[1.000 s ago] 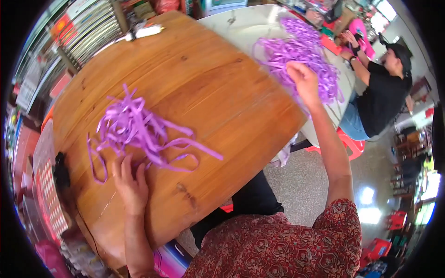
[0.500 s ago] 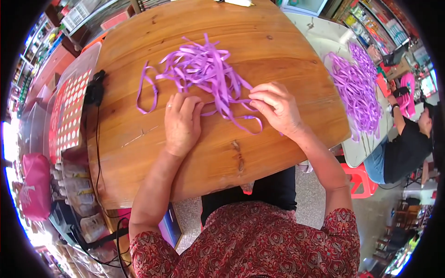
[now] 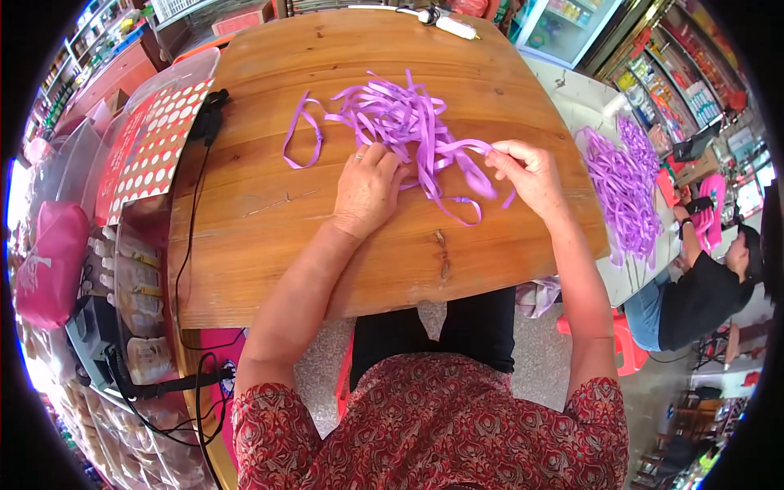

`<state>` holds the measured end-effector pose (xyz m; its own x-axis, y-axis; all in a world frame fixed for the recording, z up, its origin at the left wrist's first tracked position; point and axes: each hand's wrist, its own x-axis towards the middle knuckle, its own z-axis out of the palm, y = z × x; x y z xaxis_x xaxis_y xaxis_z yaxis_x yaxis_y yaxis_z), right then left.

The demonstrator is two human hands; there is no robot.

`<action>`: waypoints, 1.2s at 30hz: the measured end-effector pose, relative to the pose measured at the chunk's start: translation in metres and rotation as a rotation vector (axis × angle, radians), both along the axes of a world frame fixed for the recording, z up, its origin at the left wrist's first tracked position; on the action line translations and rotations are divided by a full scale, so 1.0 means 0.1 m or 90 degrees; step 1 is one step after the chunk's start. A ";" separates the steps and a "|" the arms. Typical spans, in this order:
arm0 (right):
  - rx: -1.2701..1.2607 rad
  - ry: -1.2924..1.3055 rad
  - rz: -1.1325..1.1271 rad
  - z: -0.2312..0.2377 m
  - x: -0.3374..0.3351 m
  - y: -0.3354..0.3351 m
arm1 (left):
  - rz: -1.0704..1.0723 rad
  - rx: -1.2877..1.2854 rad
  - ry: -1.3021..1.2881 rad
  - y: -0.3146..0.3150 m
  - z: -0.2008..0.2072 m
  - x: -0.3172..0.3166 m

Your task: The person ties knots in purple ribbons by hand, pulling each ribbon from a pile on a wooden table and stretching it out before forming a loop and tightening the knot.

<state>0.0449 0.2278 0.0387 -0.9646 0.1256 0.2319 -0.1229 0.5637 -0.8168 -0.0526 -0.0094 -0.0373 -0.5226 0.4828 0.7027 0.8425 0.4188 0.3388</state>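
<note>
A loose pile of thin purple ribbon straps [image 3: 400, 114] lies tangled on the wooden table [image 3: 490, 245]. My right hand [image 3: 529, 173], at the pile's right side, pinches one purple strap [image 3: 465, 147] between thumb and fingers; part of it stretches from the pile, and a short end hangs below the hand. A hanging loop beside it is blurred. My left hand [image 3: 369, 186] rests at the pile's near edge with fingers curled together. A bit of strap shows at its fingertips, which are partly hidden. One separate strap [image 3: 317, 147] curves out at the left.
Another heap of purple straps [image 3: 625, 196] hangs over a pale table at right, near a seated person [image 3: 702, 278] in black. A dark cable [image 3: 189, 237] runs down the left edge beside a red dotted box [image 3: 151, 151]. A white stick-like tool [image 3: 453, 26] lies at the far edge.
The view has shifted, so the table sits differently. My right hand has lifted a strap away from the pile to the right, and a loop swings below. My left hand stays by the pile.
</note>
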 end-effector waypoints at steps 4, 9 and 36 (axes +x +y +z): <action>0.183 0.071 -0.049 -0.07 -0.05 0.22 | 0.000 0.012 -0.002 0.04 -0.02 -0.01; 0.265 0.350 -0.088 0.45 -0.05 0.19 | 0.004 0.019 0.005 0.01 -0.03 -0.01; -0.728 0.398 0.472 1.52 0.63 0.63 | -0.260 0.332 -0.372 0.82 0.56 0.25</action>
